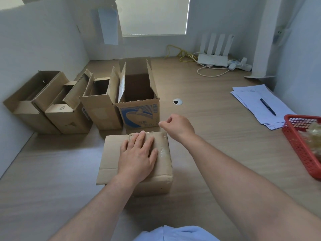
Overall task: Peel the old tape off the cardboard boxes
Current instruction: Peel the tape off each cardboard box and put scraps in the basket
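We log left grip (137,153) wide, flat on the closed cardboard box (111,153) beneath it. Right grip (177,127) narrow, pinched, just past the box's far corner; whether it holds tape, we cannot tell.

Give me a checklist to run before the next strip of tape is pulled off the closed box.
1. Box steadied: ok. The left hand lies flat on the closed box.
2. Tape left to peel: ok. Clear tape shows near the box's right edge.
3. Grip on tape: cannot tell. The right hand is curled above the far right corner.
4. Path to the red basket: ok. Only bare desk lies between.
5. Room in the basket: cannot tell. It is partly out of frame.
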Demonstrator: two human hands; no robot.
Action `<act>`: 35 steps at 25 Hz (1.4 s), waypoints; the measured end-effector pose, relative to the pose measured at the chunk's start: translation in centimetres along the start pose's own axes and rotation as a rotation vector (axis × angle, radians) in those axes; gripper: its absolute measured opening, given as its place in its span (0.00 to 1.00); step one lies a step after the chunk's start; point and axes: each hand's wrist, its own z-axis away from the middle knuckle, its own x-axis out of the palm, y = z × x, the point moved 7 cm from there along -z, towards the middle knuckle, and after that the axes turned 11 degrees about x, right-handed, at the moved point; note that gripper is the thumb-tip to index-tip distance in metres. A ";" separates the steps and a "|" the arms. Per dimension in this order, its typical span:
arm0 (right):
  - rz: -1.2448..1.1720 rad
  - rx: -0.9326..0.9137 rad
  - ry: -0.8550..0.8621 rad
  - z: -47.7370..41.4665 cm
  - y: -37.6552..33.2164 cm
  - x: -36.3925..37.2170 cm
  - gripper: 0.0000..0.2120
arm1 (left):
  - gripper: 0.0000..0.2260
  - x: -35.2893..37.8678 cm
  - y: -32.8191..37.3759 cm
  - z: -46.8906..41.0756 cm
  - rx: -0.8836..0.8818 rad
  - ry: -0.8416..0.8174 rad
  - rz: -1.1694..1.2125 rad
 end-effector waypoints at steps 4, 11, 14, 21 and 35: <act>0.175 -0.002 0.007 -0.6 -1.8 0.9 0.08 | 0.26 0.0 0.0 0.1 -0.003 0.016 -0.014; -0.288 0.119 -0.472 -0.7 0.7 2.8 0.12 | 0.27 0.1 0.0 0.1 0.009 0.018 -0.021; -0.441 0.155 -0.580 -0.4 1.2 3.3 0.08 | 0.27 0.0 -0.1 0.2 -0.002 0.021 -0.024; -0.560 0.074 -0.628 -0.6 1.5 3.5 0.06 | 0.27 0.1 -0.2 0.1 -0.009 -0.007 -0.012; -0.502 -0.222 -0.024 1.8 2.9 0.7 0.11 | 0.26 0.1 -0.1 -0.2 -0.026 -0.066 0.008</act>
